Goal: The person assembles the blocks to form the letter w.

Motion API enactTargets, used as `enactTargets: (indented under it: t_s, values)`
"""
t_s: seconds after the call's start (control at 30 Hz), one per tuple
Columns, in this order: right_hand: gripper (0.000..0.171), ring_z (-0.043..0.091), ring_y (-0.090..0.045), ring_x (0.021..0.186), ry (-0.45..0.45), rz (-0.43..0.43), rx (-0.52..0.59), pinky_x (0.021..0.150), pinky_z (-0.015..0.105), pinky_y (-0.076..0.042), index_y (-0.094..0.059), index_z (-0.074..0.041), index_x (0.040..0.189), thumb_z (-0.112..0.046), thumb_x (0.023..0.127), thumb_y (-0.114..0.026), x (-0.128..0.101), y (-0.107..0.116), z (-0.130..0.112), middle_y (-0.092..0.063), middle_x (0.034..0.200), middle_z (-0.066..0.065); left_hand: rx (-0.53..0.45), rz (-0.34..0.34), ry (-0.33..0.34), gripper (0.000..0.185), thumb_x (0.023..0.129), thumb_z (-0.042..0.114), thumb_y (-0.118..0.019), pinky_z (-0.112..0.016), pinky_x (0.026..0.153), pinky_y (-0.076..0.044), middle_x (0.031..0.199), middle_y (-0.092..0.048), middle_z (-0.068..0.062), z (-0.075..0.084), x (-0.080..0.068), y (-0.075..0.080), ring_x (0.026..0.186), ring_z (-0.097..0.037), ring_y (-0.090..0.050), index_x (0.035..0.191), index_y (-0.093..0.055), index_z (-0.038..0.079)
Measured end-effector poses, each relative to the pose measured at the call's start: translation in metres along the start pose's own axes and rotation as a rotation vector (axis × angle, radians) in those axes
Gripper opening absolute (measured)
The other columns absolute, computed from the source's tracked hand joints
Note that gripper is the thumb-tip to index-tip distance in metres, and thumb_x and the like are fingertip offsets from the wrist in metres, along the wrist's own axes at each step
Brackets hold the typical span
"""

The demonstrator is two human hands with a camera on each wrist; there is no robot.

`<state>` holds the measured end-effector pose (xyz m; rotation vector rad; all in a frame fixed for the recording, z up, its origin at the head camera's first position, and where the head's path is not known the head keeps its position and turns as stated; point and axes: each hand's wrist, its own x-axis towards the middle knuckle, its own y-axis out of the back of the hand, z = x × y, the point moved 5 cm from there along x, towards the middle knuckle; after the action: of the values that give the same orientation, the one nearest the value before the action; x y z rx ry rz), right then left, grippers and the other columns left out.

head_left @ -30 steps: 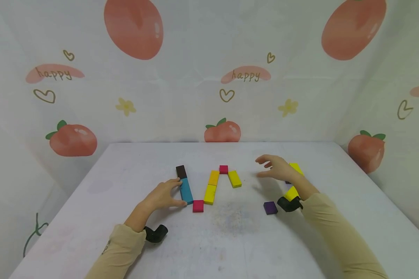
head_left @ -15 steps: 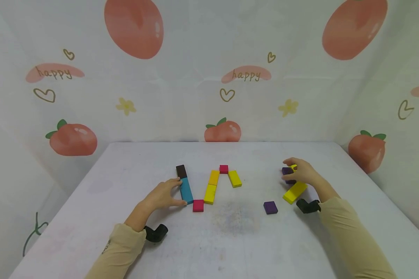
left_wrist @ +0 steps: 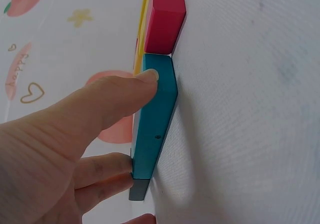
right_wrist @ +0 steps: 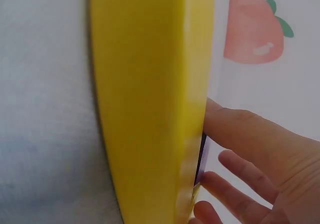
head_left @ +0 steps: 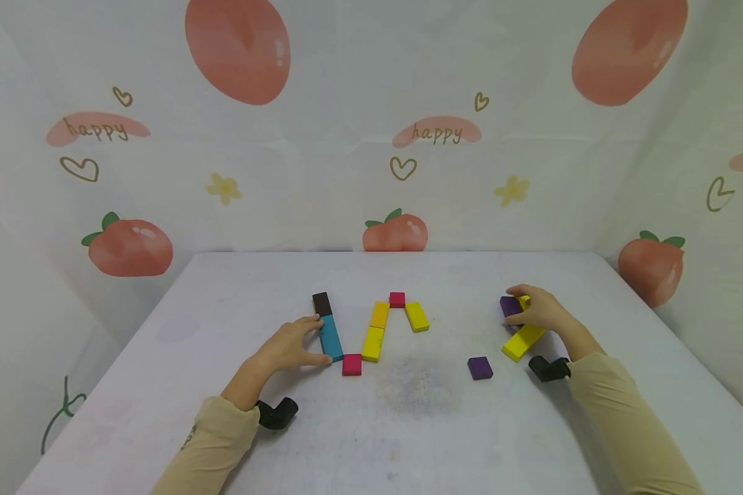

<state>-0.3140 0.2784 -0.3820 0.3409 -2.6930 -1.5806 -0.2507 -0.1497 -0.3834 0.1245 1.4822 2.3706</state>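
My left hand [head_left: 287, 344] spans a long blue block [head_left: 331, 340], thumb at its near end and fingers at its far end; the left wrist view shows the thumb on the blue block [left_wrist: 159, 114]. A black block [head_left: 322, 304] adjoins its far end, a red block [head_left: 351, 365] its near corner. At the right, my right hand [head_left: 543, 309] has thumb and fingers around a purple block [head_left: 510, 309]. Close by lie a yellow block [head_left: 523, 342] and another yellow block [head_left: 523, 301], partly hidden. In the right wrist view the yellow block [right_wrist: 145, 98] hides most of the purple one.
Two yellow blocks end to end [head_left: 375, 333], a small red block [head_left: 397, 300] and a slanting yellow block [head_left: 417, 317] continue the zigzag row. A second purple block [head_left: 480, 368] lies apart on the white table [head_left: 408, 433]. A printed curtain [head_left: 322, 158] hangs behind.
My right hand has moved right from above the table to the purple block, and its fingers have lowered around it. My left hand stays at the blue block.
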Motion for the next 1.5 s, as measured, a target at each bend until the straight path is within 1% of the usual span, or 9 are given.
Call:
enactTargets:
  t_s: [0.17, 0.4, 0.6, 0.8, 1.1, 1.4, 1.5]
  values:
    - [0.061, 0.05, -0.042, 0.117, 0.013, 0.002, -0.012, 0.102, 0.062, -0.033, -0.045, 0.006, 0.129, -0.019, 0.08, -0.071, 0.0, 0.0, 0.0, -0.045, 0.131, 0.032, 0.006, -0.001, -0.001, 0.074, 0.076, 0.032, -0.075, -0.058, 0.104, -0.037, 0.145, -0.039, -0.021, 0.0, 0.0, 0.0, 0.129, -0.048, -0.038, 0.134, -0.046, -0.004]
    - [0.062, 0.048, -0.043, 0.116, 0.001, 0.003, 0.005, 0.102, 0.063, -0.033, -0.045, 0.004, 0.13, -0.02, 0.08, -0.072, 0.003, -0.002, 0.004, -0.046, 0.131, 0.031, 0.006, -0.005, 0.003, 0.074, 0.076, 0.032, -0.075, -0.058, 0.104, -0.037, 0.145, -0.039, -0.021, 0.0, 0.001, -0.001, 0.129, -0.047, -0.038, 0.134, -0.046, -0.004]
    - [0.063, 0.047, -0.044, 0.114, 0.026, 0.02, 0.006, 0.1, 0.063, -0.035, -0.046, 0.003, 0.129, -0.022, 0.078, -0.074, 0.003, -0.001, 0.003, -0.048, 0.13, 0.031, 0.004, -0.006, 0.004, 0.074, 0.076, 0.032, -0.075, -0.057, 0.104, -0.037, 0.145, -0.039, -0.021, 0.0, 0.001, -0.001, 0.129, -0.046, -0.039, 0.134, -0.046, -0.004]
    - [0.062, 0.048, -0.047, 0.113, 0.061, 0.026, 0.012, 0.098, 0.06, -0.039, -0.047, 0.003, 0.129, -0.022, 0.078, -0.074, 0.002, 0.0, -0.007, -0.05, 0.129, 0.03, 0.006, -0.006, 0.002, 0.074, 0.076, 0.032, -0.075, -0.058, 0.104, -0.037, 0.146, -0.039, -0.02, 0.0, 0.0, 0.0, 0.128, -0.047, -0.039, 0.134, -0.046, -0.004]
    - [0.062, 0.048, -0.05, 0.112, 0.122, 0.034, 0.03, 0.096, 0.058, -0.042, -0.048, 0.004, 0.128, -0.022, 0.078, -0.074, -0.001, -0.001, -0.024, -0.051, 0.128, 0.03, -0.004, -0.011, -0.004, 0.074, 0.076, 0.032, -0.075, -0.058, 0.103, -0.038, 0.145, -0.039, -0.021, 0.002, 0.0, -0.001, 0.128, -0.048, -0.039, 0.134, -0.046, -0.004]
    - [0.06, 0.045, -0.052, 0.108, 0.195, 0.031, 0.062, 0.094, 0.057, -0.044, -0.051, 0.003, 0.127, -0.021, 0.078, -0.075, -0.004, -0.006, -0.045, -0.053, 0.126, 0.028, -0.011, -0.007, 0.0, 0.074, 0.076, 0.031, -0.074, -0.058, 0.104, -0.036, 0.145, -0.039, -0.021, 0.0, 0.0, 0.0, 0.129, -0.047, -0.038, 0.134, -0.045, -0.004]
    - [0.059, 0.044, -0.052, 0.108, 0.221, 0.028, 0.071, 0.093, 0.056, -0.045, -0.051, 0.003, 0.126, -0.02, 0.077, -0.075, -0.005, -0.009, -0.053, -0.053, 0.126, 0.028, -0.002, -0.001, -0.014, 0.074, 0.076, 0.032, -0.074, -0.058, 0.104, -0.036, 0.145, -0.04, -0.021, 0.002, 0.0, 0.0, 0.129, -0.046, -0.039, 0.134, -0.046, -0.004]
